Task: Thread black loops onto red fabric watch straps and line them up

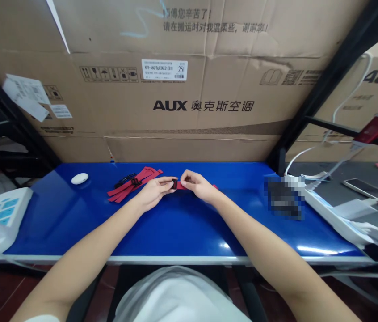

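Above the middle of the blue tabletop, my left hand [157, 192] pinches a small black buckle [174, 184] between thumb and fingers. My right hand [197, 184] is closed on a red strap [182, 185] that meets the buckle. The strap's other end shows beyond the right hand, and the part under that hand is hidden. Just left of my left hand lies a pile of red straps [118, 193]. Several black buckles [136, 182] rest on and beside that pile.
A round white object [79, 179] lies at the back left of the blue table [189, 232]. A white power strip [329, 210] with cables and a pixelated dark object [283, 199] are at the right. A white device [8, 214] stands left; a cardboard wall [189, 129] closes the back.
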